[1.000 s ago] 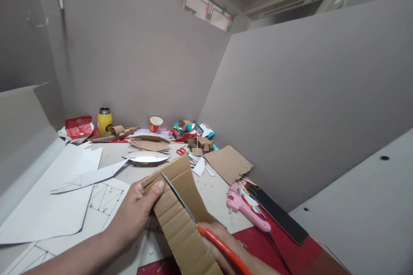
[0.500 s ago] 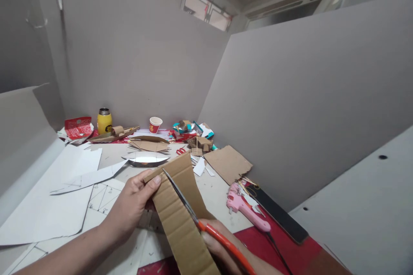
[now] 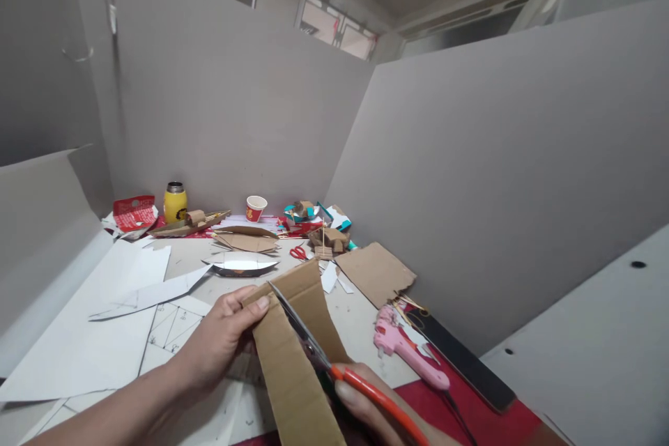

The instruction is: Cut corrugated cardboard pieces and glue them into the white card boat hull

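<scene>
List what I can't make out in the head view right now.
All in the head view:
Folded cardboard: near end cut off by the bottom edge.
Orange-handled scissors: handle end also cut off by the bottom edge.
Left hand: fingertips hidden behind the cardboard.
Paper cup: inside bottom hidden by its near wall.
Red packaging: fine print too small.

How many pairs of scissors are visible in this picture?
2: orange-handled scissors in the right hand, lying across the held cardboard; and red-handled scissors on the table beyond it. More may be hidden.
</scene>
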`<state>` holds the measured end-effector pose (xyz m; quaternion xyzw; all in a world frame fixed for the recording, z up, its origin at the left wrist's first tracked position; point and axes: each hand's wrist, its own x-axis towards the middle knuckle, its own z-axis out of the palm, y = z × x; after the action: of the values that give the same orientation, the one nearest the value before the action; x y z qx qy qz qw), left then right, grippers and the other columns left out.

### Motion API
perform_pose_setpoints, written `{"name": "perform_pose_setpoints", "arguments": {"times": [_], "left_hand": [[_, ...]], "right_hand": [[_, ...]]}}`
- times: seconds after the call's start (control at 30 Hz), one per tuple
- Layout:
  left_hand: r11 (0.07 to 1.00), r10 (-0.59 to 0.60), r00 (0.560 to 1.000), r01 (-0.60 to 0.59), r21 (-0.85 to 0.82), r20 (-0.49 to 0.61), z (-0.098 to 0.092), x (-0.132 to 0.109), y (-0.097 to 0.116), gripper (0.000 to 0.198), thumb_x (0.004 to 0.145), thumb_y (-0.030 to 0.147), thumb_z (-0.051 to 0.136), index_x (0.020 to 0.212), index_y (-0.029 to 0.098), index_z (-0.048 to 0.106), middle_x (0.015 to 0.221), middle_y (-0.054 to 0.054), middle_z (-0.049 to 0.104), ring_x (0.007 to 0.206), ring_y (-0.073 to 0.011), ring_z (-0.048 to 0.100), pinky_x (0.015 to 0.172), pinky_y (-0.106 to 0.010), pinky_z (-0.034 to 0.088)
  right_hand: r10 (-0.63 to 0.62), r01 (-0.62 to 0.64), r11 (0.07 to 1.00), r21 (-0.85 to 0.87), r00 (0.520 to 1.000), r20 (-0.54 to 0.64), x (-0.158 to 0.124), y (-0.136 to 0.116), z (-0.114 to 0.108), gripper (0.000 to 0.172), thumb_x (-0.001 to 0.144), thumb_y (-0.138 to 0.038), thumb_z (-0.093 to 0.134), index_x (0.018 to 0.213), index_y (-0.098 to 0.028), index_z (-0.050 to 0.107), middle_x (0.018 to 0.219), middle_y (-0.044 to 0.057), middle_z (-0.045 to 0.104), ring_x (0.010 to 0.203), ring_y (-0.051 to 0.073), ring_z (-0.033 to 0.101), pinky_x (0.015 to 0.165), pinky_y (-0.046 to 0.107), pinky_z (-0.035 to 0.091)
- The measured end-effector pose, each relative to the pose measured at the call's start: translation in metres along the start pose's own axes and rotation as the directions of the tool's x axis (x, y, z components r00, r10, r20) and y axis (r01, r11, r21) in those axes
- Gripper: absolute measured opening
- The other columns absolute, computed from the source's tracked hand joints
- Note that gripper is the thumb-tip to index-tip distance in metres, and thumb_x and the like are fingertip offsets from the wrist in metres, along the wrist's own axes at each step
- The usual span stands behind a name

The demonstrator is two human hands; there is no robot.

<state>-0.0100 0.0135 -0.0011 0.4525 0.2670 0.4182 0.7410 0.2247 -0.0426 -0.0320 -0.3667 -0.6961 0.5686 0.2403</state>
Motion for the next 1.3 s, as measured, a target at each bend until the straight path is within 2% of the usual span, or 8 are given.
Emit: {"name": "perform_pose_setpoints", "arguments": {"times": [0.2, 0.43, 0.53, 0.63, 0.83, 0.97, 1.1, 1.3], "left_hand": [[0.995, -0.043, 0.997, 0.048, -0.088, 0.063, -0.004, 0.005, 0.002, 0.037, 0.082, 0.033, 0.064, 0.116, 0.019, 0.066, 0.094, -0.01, 0.071, 0.078, -0.0193, 0.065, 0.076, -0.031, 0.049], [0.99, -0.003, 0.999, 0.008, 0.14, -0.04, -0.018, 0.009, 0.007, 0.029, 0.077, 0.041, 0.069, 0.094, 0.018, 0.071, 0.077, -0.003, 0.068, 0.068, -0.0156, 0.06, 0.062, -0.024, 0.045], [0.972, 0.072, 0.992, -0.045, 0.232, -0.106, -0.024, 0.011, 0.011, 0.026, 0.078, 0.042, 0.068, 0.083, 0.016, 0.07, 0.076, -0.003, 0.067, 0.067, -0.0143, 0.058, 0.06, -0.023, 0.043], [0.963, 0.129, 0.979, -0.085, 0.257, -0.159, -0.028, 0.012, 0.017, 0.024, 0.076, 0.039, 0.07, 0.08, 0.016, 0.069, 0.074, -0.002, 0.066, 0.068, -0.0132, 0.057, 0.061, -0.023, 0.043], [0.968, 0.194, 0.951, -0.146, 0.202, -0.242, -0.03, 0.013, 0.025, 0.025, 0.077, 0.035, 0.07, 0.095, 0.019, 0.069, 0.083, -0.001, 0.069, 0.078, -0.0149, 0.061, 0.07, -0.025, 0.046], [0.967, 0.22, 0.949, -0.181, 0.18, -0.227, -0.028, 0.011, 0.029, 0.031, 0.078, 0.034, 0.07, 0.106, 0.021, 0.069, 0.098, -0.005, 0.073, 0.087, -0.0185, 0.064, 0.079, -0.029, 0.049], [0.974, 0.202, 0.953, -0.171, 0.147, -0.225, -0.024, 0.009, 0.029, 0.035, 0.077, 0.036, 0.07, 0.109, 0.021, 0.069, 0.102, -0.007, 0.074, 0.088, -0.0207, 0.066, 0.081, -0.031, 0.05], [0.979, 0.193, 0.969, -0.179, 0.097, -0.153, -0.021, 0.008, 0.031, 0.015, 0.081, 0.032, 0.067, 0.091, 0.02, 0.068, 0.092, -0.003, 0.072, 0.082, -0.015, 0.064, 0.078, -0.026, 0.049]], "right_hand": [[0.022, -0.035, 0.986, 0.163, 0.997, 0.076, 0.01, 0.015, -0.002, 0.06, 0.09, -0.068, 0.029, 0.064, -0.017, 0.045, 0.041, -0.008, 0.035, 0.033, 0.005, 0.034, 0.035, 0.016, 0.021], [0.132, -0.147, 0.931, 0.335, 0.989, 0.066, 0.01, 0.016, -0.005, 0.062, 0.082, -0.073, 0.04, 0.083, -0.013, 0.055, 0.045, -0.008, 0.041, 0.032, 0.005, 0.037, 0.036, 0.016, 0.032], [0.152, -0.176, 0.939, 0.295, 0.983, 0.104, 0.007, 0.009, -0.008, 0.064, 0.082, -0.075, 0.037, 0.084, -0.014, 0.056, 0.047, -0.007, 0.042, 0.035, 0.006, 0.04, 0.042, 0.019, 0.039], [0.142, -0.155, 0.967, 0.203, 0.987, 0.077, 0.004, 0.0, -0.012, 0.061, 0.085, -0.073, 0.035, 0.082, -0.015, 0.055, 0.046, -0.007, 0.04, 0.036, 0.008, 0.04, 0.044, 0.022, 0.042], [0.103, -0.099, 0.994, -0.044, 0.99, 0.098, 0.002, -0.026, -0.029, 0.061, 0.087, -0.072, 0.031, 0.077, -0.015, 0.052, 0.046, -0.004, 0.046, 0.036, 0.008, 0.043, 0.037, 0.018, 0.033], [0.055, -0.041, 0.989, -0.144, 0.994, 0.099, 0.002, -0.046, -0.037, 0.057, 0.091, -0.065, 0.03, 0.075, -0.015, 0.051, 0.047, -0.004, 0.046, 0.037, 0.007, 0.041, 0.038, 0.017, 0.03], [0.107, -0.086, 0.981, -0.174, 0.988, 0.115, 0.009, -0.064, -0.039, 0.054, 0.092, -0.063, 0.033, 0.075, -0.015, 0.052, 0.047, -0.004, 0.044, 0.036, 0.007, 0.039, 0.035, 0.017, 0.028], [0.128, -0.1, 0.978, -0.181, 0.98, 0.149, 0.014, -0.079, -0.042, 0.056, 0.093, -0.062, 0.031, 0.066, -0.017, 0.05, 0.04, -0.005, 0.041, 0.032, 0.007, 0.036, 0.034, 0.017, 0.027]]}}
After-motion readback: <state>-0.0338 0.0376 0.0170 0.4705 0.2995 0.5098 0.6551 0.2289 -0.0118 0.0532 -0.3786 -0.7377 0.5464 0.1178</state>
